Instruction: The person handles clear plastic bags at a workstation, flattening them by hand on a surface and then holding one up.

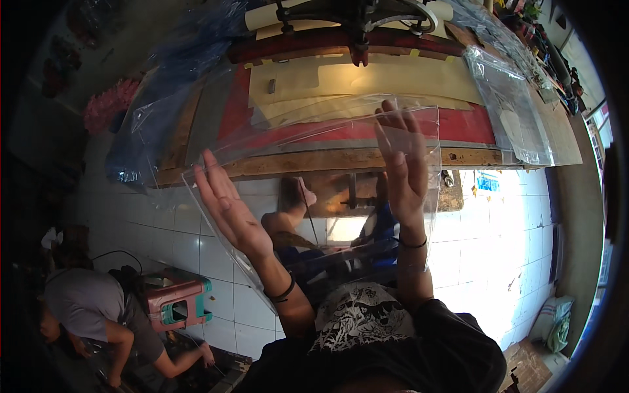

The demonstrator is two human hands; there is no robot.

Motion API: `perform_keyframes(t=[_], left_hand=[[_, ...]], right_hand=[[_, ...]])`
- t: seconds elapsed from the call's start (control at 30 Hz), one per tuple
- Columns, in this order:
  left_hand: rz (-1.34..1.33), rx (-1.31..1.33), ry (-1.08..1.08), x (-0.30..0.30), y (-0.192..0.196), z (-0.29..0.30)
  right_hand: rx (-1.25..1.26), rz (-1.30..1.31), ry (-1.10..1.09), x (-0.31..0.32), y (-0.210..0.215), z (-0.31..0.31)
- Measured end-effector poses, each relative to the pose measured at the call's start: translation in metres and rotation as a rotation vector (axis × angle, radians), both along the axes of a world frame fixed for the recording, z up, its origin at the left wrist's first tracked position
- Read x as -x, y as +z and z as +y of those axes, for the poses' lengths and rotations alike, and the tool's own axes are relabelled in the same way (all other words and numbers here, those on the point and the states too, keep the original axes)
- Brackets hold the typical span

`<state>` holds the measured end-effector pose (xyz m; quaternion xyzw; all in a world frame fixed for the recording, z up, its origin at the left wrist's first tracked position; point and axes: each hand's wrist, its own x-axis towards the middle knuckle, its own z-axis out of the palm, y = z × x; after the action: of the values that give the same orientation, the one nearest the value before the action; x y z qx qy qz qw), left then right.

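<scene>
Nearest you: black T-shirt with a white graphic print (pixel 363 314); the near edge of the wide, clear plastic sheet (pixel 331 203) hangs close above it, so slack there could snag on cloth or on the thin black wristband (pixel 413 243) at your right wrist. Sheet spans both forearms and sits askew, far edge reaching over the bench. Your left hand (pixel 232 213) is flat, fingers stretched, at the sheet's left side; your right hand (pixel 403 167) is raised, fingers spread, near its right side. Hands well apart, neither clamped on anything; can't tell if the film lies over or under your fingers. No pinch visible, so it could slide off or crease if one palm drops. Beyond: rough wooden bench edge (pixel 308 161), which could catch or scratch the film. Then red flat panel (pixel 465 124), tan sheet (pixel 367 75) with small grey metal block (pixel 272 86) on it; a trailing corner could knock that block. Farthest: dark-red metal beam (pixel 308 46) under a black cast frame (pixel 360 19); overreach and the film could hit the beam.
</scene>
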<state>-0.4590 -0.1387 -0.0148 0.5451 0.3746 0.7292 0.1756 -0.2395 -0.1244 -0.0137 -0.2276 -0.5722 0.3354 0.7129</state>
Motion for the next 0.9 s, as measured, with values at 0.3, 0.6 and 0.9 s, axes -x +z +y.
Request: perform_keyframes(t=[0.3,0.6,0.9], left_hand=[[-0.162,0.041,-0.163,0.006,-0.022,0.007],[-0.274,0.104,-0.136,-0.008,-0.014,0.026],[-0.543,-0.172,-0.660,-0.014,-0.014,0.045]], right_hand=[[0.127,-0.236,-0.254,-0.015,-0.005,0.008],[0.187,-0.199,-0.321,-0.013,-0.007,0.011],[0.192,-0.160,-0.238,-0.011,-0.006,0.013]])
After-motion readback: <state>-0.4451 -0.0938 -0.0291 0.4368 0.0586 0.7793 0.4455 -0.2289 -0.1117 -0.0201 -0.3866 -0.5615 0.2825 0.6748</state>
